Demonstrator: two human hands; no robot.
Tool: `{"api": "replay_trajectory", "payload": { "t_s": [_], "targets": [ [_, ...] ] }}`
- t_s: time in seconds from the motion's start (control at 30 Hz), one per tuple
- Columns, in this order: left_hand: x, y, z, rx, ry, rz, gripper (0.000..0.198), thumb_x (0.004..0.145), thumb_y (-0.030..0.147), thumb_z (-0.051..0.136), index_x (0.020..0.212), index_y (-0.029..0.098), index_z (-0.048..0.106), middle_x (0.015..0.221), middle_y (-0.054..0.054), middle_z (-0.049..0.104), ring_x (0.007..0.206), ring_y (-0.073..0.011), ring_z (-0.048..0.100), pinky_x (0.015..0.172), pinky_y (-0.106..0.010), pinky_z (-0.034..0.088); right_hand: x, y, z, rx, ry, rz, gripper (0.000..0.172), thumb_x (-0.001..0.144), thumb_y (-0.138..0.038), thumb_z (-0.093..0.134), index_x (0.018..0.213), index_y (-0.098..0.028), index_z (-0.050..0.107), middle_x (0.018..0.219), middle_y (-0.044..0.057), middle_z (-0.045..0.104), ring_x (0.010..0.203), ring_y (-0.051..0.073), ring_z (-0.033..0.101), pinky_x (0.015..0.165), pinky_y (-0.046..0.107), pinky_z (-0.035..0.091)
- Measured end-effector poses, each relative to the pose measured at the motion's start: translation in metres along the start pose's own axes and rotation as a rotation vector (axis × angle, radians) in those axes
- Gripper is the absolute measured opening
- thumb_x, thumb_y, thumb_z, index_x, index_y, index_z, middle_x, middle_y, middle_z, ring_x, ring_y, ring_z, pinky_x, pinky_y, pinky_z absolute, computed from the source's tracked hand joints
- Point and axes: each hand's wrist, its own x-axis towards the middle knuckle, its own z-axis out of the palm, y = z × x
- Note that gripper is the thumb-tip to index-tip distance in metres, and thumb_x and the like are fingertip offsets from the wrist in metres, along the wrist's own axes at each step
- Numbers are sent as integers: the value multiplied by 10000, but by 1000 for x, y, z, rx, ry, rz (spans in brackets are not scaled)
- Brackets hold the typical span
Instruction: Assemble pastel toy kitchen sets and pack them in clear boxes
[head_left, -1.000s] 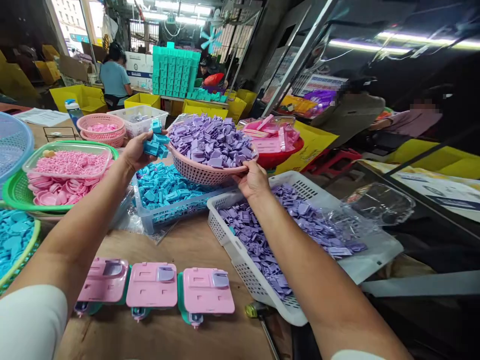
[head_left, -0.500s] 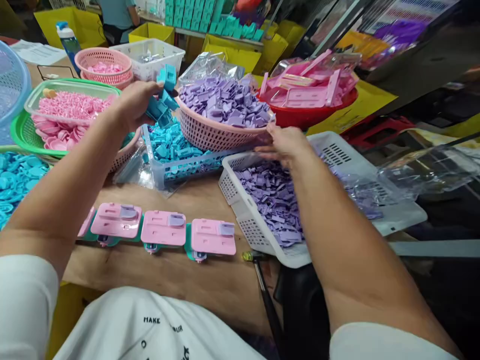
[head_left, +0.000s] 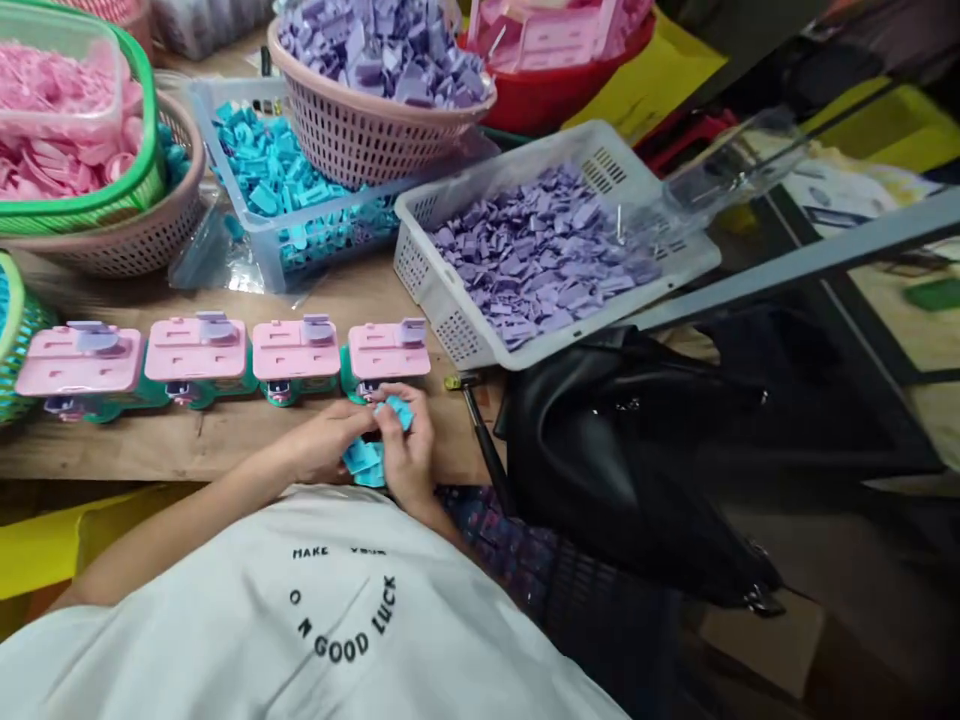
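Both my hands meet at the near edge of the wooden table [head_left: 225, 445], close to my body. My left hand [head_left: 326, 445] cups a small bunch of blue plastic parts [head_left: 367, 458]. My right hand [head_left: 409, 450] pinches one of those blue parts from the right. Just beyond my hands stands a row of several pink-topped, green-based assemblies [head_left: 296, 350], each with a small purple piece on top. The rightmost assembly [head_left: 388, 350] is nearest my fingers.
A white basket of purple parts [head_left: 540, 250] sits to the right; a blue basket of blue parts [head_left: 289, 195] and a pink basket of purple parts [head_left: 375, 75] lie behind. Pink parts fill a green basket [head_left: 60, 150] at the left. A black bag [head_left: 622, 450] hangs below the table edge, a hammer [head_left: 480, 430] beside it.
My left hand brought the blue parts from above the baskets down to the table's near edge. My right hand left the pink basket's rim and joined it. The camera tilted down.
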Motion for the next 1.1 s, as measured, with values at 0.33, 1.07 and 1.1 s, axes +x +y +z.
{"api": "replay_trajectory", "payload": {
  "t_s": [0.33, 1.07, 1.1],
  "targets": [
    [-8, -13, -55, 131, 30, 2, 417, 702, 535, 765, 736, 136, 650, 687, 6, 601, 588, -89, 469, 558, -205, 386, 13, 26, 12, -37, -441, -196, 414, 963, -479, 502, 1301, -242, 525, 1139, 97, 612, 1022, 217, 645, 921, 389, 566],
    [7, -8, -24, 1347, 379, 391, 671, 995, 353, 406, 1580, 109, 185, 1106, -180, 719, 946, -299, 713, 751, -326, 508, 57, -12, -70, -521, -158, -399, 312, 932, -361, 626, 1231, -287, 674, 1097, 47, 727, 997, 210, 671, 945, 373, 550],
    [11, -7, -21, 1374, 381, 384, 673, 1002, 366, 398, 1581, 103, 179, 1129, -197, 710, 955, -309, 713, 751, -329, 508, 72, -15, -62, -552, -151, -450, 303, 940, -373, 610, 1220, -280, 680, 1096, 57, 724, 1029, 222, 656, 975, 388, 534]
  ]
}}
